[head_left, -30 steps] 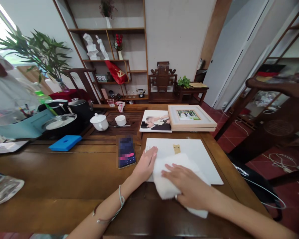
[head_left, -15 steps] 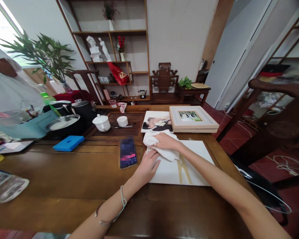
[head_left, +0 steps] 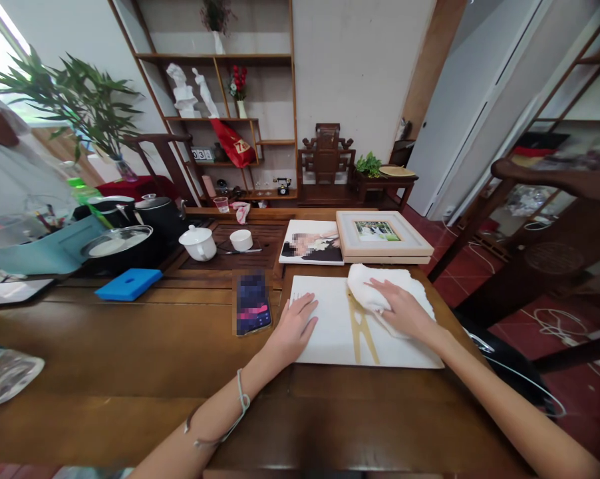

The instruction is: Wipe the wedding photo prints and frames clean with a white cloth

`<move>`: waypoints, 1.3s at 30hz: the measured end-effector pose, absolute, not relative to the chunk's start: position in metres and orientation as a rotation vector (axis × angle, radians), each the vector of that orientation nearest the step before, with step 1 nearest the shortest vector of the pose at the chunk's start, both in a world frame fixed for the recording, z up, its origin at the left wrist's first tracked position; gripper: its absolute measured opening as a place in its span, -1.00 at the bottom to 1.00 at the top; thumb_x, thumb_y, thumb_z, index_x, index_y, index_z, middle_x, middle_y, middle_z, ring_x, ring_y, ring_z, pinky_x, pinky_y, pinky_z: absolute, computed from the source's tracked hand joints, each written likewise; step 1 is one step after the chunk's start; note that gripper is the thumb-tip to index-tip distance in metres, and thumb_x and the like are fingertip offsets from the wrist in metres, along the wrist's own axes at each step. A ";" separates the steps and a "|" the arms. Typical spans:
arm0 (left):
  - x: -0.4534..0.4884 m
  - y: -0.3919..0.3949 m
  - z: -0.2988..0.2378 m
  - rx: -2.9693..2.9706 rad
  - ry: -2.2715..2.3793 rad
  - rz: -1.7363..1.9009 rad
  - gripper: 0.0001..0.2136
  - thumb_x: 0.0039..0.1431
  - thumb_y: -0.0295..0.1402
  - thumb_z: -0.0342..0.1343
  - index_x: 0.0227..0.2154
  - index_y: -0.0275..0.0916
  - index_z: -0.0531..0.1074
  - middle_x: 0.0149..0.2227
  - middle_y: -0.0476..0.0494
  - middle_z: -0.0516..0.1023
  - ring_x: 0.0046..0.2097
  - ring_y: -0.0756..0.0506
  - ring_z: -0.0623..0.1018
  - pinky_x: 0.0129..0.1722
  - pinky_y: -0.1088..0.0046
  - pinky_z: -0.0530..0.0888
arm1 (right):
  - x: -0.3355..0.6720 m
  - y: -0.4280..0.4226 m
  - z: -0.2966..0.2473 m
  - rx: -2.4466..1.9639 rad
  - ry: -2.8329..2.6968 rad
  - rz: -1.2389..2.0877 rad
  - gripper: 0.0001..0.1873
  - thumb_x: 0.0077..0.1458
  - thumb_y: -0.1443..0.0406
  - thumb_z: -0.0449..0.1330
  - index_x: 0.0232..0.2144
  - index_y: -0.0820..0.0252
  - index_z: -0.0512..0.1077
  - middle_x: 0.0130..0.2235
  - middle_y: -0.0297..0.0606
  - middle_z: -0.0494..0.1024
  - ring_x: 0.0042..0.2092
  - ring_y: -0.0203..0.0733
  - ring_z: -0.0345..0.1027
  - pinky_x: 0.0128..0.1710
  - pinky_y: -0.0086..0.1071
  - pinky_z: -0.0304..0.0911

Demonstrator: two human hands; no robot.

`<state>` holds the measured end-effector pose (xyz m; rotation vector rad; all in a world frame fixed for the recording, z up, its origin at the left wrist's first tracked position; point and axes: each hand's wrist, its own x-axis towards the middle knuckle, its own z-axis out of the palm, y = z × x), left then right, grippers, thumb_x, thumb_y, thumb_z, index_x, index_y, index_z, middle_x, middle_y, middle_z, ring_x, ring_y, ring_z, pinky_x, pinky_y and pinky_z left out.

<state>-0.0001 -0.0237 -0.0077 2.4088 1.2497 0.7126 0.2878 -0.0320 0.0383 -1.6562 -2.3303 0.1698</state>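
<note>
Both arms are uncovered in the head view. The left forearm (head_left: pixel 205 432) wears a thin cord bracelet (head_left: pixel 243 398) of pale grey-green colour, just behind the left grip (head_left: pixel 295 324). A loose end of the cord trails in a long loop along the forearm. The right forearm (head_left: pixel 504 406) and right grip (head_left: pixel 404 313) show plain. A strip of pale fabric (head_left: pixel 95 473) shows at the bottom edge; whether it is a sleeve I cannot tell.

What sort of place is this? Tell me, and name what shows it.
Likely a home tea room: wooden table with a teapot and cup, display shelf of figurines, framed photo.
</note>
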 end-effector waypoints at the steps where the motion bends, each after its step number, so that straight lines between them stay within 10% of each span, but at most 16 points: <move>1: 0.000 -0.024 -0.008 2.413 1.250 0.711 -0.65 0.32 -0.39 -0.07 0.12 -0.25 0.34 0.24 -0.34 0.32 0.30 -0.26 0.27 0.28 -0.10 0.12 | 0.289 -0.045 0.038 -1.636 -2.365 0.167 -0.28 -0.06 0.45 0.02 0.22 0.24 0.25 0.25 -0.12 0.31 0.30 0.05 0.10 0.25 0.03 0.06; 13: 0.000 -0.026 0.000 2.428 1.281 0.579 -0.63 0.34 -0.38 -0.13 0.15 -0.28 0.30 0.28 -0.34 0.26 0.34 -0.22 0.21 0.31 -0.07 0.07 | 0.297 -0.093 0.032 -1.489 -2.366 0.347 -0.16 -0.18 0.48 0.05 0.24 0.08 0.25 0.29 -0.19 0.25 0.31 0.01 0.07 0.27 0.06 0.04; 27: -0.001 -0.022 -0.007 2.382 1.249 0.686 -0.65 0.31 -0.38 -0.08 0.11 -0.29 0.35 0.26 -0.36 0.30 0.30 -0.25 0.27 0.30 -0.09 0.10 | 0.224 -0.105 0.044 -1.211 -2.660 0.402 -0.04 -0.30 0.48 0.07 0.28 0.37 0.15 0.33 -0.06 0.14 0.40 0.08 -0.28 0.35 0.15 -0.37; 39: -0.002 -0.021 -0.004 2.273 1.211 0.816 -0.65 0.33 -0.34 -0.13 0.05 -0.29 0.42 0.20 -0.33 0.39 0.26 -0.23 0.34 0.30 -0.06 0.13 | 0.238 -0.017 0.041 -1.461 -2.400 0.310 -0.25 -0.07 0.45 0.08 0.24 0.26 0.23 0.28 -0.03 0.26 0.32 0.09 0.02 0.28 0.07 -0.02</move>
